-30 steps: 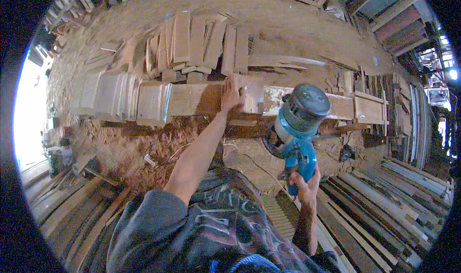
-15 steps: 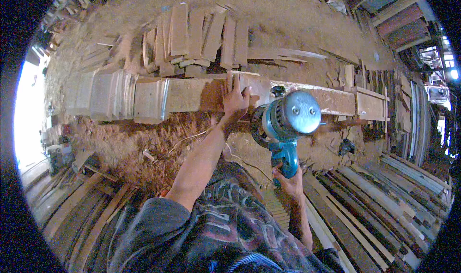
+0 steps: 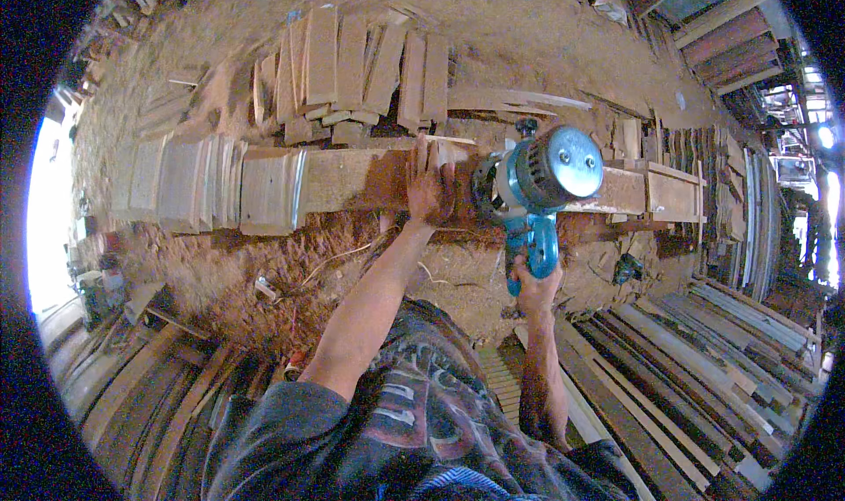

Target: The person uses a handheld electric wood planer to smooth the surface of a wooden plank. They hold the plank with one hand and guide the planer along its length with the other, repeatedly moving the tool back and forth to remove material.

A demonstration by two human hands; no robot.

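My right hand (image 3: 537, 283) is wrapped round the rear handle of a teal circular saw (image 3: 541, 184) with a round silver motor end. The saw stands over the long wooden beam (image 3: 348, 177), its blade hidden beneath its body. Just left of the saw, my left hand (image 3: 429, 188) lies on the wood with fingers stretched toward the far edge. A short board (image 3: 459, 153) shows beside those fingers; the dark shadow there hides where one piece ends and another begins.
Upright cut boards (image 3: 202, 184) stand in a row on the beam's left part. Beyond it leans a pile of short boards (image 3: 348, 65). A pale cord (image 3: 339, 261) crosses the sawdust. Long planks (image 3: 678, 386) lie at the lower right, more planks (image 3: 150, 386) at the lower left.
The circular saw has moved away from me across the beam and a little right, with my right hand on it. My left thumb has drawn in toward the fingers.
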